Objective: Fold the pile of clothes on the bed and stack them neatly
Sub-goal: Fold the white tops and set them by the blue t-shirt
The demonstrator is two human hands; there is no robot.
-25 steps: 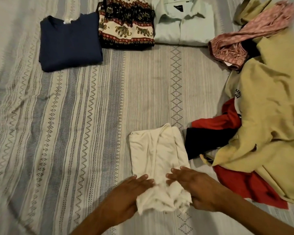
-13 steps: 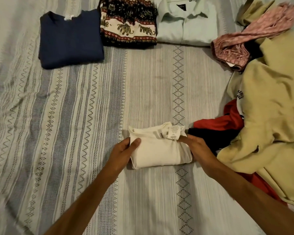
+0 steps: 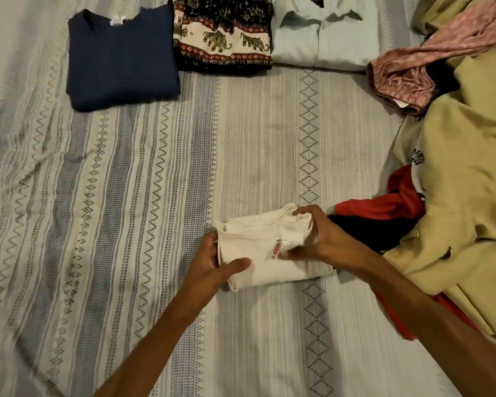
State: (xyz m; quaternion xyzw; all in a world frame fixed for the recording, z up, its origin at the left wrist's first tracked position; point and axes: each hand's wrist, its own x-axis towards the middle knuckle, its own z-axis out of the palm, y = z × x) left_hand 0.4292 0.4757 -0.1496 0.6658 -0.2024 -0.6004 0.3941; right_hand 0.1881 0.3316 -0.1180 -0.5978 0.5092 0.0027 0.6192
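Note:
A folded cream garment [image 3: 258, 253] lies on the striped bedspread [image 3: 126, 196], a small tag showing on top. My left hand [image 3: 212, 265] grips its left edge, thumb on top and fingers underneath. My right hand [image 3: 318, 239] holds its right end, fingers curled over the far corner and thumb near the tag. The unfolded pile sits to the right: a tan garment [image 3: 470, 210], a red one [image 3: 384, 204], a dark one [image 3: 367, 227] and a pink patterned one [image 3: 407, 78].
Three folded pieces line the far side: a navy top [image 3: 121, 58], an elephant-print garment [image 3: 224, 35] and a pale green shirt [image 3: 324, 35]. Bare bedspread stretches between them and my hands, and to the left.
The cream garment went from a long loose strip to a compact fold. Both hands shifted from its near end to its two sides and now grip it.

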